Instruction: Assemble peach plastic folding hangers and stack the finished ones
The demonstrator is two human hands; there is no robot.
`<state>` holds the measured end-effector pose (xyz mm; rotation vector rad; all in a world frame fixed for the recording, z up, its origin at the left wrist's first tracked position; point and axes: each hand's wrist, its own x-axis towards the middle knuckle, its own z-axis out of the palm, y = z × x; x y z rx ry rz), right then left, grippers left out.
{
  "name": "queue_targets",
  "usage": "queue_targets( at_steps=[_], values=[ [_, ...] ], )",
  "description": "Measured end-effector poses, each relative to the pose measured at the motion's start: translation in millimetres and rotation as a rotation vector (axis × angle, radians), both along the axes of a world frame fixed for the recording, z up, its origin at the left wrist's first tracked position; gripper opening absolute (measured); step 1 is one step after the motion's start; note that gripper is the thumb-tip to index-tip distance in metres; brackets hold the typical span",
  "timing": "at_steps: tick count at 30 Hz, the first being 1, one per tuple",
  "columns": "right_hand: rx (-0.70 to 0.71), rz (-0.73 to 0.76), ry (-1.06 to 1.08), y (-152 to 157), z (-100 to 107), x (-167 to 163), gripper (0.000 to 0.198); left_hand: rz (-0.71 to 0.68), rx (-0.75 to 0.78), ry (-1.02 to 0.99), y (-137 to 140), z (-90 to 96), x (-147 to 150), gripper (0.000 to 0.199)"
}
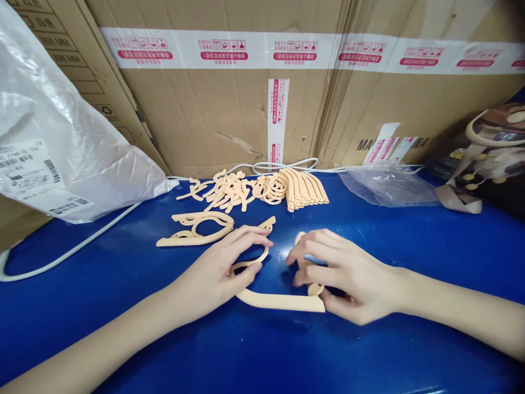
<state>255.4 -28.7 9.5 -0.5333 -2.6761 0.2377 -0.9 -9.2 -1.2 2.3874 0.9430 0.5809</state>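
Left hand (229, 265) holds a beige piece (283, 301) (blue table (262, 355) below).

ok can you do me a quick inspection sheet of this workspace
Surface: glossy blue tabletop.
Job's things: cream hanger-like frame at the hands; similar frame beyond the left hand, to its left; farther back, jumbled hook-like pieces, rings and a row of curved arms.
Clutter: silvery mailing bag at left; clear plastic bag and dark bag-like item at right.
Hands: left hand over the frame's left part; right hand at its right end; exact grips partly hidden.
Cables: white cable at left; looped white cord along the back.
Surroundings: taped cardboard box behind; another box at left.
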Motion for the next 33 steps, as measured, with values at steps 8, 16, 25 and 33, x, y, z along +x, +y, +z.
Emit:
queue_targets(
  at_steps=[8,16,25,33],
  values=[
    [-0.006,-0.199,-0.053,8.2,-8.0,5.4,0.030,0.030,0.030,0.017,-5.3,1.4,1.1,0.031],
    [0.013,-0.267,0.027,8.1,-5.4,4.4,0.033,0.036,0.041,0.085,-5.7,6.0,1.3,0.030],
    [-0.097,-0.102,0.000,1.7,-1.3,1.3,0.056,0.073,0.121,0.077,-5.0,0.8,-0.5,0.030],
    [-0.031,-0.054,0.106,-4.5,-2.7,-2.3,0.064,0.073,0.192,0.126,-3.8,0.4,-0.3,0.028]
  ],
)
